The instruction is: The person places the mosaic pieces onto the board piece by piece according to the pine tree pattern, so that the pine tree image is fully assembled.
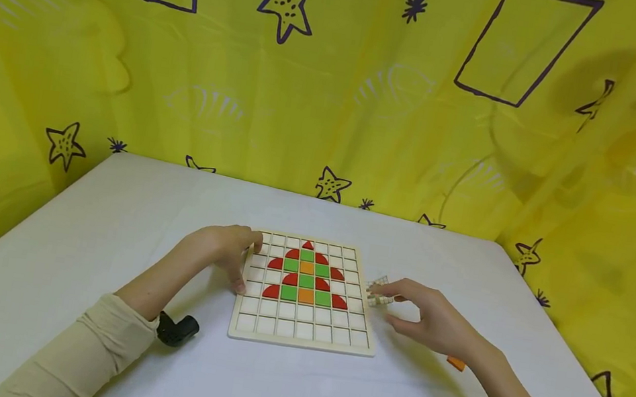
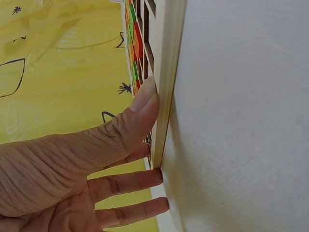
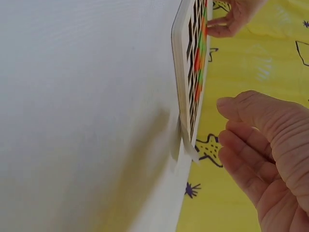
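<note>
A square wooden grid board (image 1: 305, 332) lies flat on the table. Red, green and orange pieces (image 1: 306, 280) form a tree-like pattern in its cells. My left hand (image 1: 226, 246) rests at the board's left side, its thumb on the rim (image 2: 166, 87) and its other fingers fairly straight along the edge. Past the board's right side, my right hand (image 1: 430, 313) hovers with thumb and fingers apart, holding nothing. Close to its fingertips, a small curled paper with a printed grid (image 1: 379, 300) sticks out at the board's right edge; part of it is hidden.
An orange piece (image 1: 455, 363) lies on the white table (image 1: 291, 391) beside my right forearm, partly hidden by it. Black wrist cameras (image 1: 177, 330) sit at both wrists. A yellow patterned curtain (image 1: 333, 92) hangs behind the table and along its sides.
</note>
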{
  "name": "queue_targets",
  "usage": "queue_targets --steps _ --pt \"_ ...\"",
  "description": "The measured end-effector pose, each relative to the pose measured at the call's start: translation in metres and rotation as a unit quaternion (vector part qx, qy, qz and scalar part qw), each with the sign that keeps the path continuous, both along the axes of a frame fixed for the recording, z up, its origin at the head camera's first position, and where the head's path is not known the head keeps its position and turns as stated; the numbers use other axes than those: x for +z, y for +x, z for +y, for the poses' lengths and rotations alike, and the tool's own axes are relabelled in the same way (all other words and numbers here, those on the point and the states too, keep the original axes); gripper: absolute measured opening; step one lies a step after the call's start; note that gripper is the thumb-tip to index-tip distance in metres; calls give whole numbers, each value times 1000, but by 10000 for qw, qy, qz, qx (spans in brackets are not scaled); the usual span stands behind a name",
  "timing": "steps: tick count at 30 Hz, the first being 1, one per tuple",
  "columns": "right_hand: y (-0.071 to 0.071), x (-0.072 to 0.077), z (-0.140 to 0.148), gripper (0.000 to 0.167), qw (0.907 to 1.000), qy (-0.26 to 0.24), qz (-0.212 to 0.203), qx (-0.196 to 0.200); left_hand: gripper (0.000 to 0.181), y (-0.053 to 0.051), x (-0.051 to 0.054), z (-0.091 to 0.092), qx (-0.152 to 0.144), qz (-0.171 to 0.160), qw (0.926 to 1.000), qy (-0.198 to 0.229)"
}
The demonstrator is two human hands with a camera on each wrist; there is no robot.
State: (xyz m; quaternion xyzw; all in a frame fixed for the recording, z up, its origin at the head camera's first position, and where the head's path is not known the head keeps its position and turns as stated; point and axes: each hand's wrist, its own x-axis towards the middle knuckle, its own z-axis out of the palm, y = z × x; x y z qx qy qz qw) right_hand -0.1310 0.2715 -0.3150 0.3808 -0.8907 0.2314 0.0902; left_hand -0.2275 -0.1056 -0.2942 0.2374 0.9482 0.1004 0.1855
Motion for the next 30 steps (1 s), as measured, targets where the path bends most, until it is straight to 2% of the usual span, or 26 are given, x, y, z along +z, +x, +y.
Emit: queue_targets --steps 11,19,30 --pt "15 -2 35 52 9975 -1 388 -595 74 1 1 0 -24 4 10000 4" --pt "28 -2 56 50 9944 -65 238 -1023 76 1 2 2 -34 19 10000 -5" --pt "40 -4 75 50 9944 -308 247 -983 77 2 1 0 51 -50 10000 69"
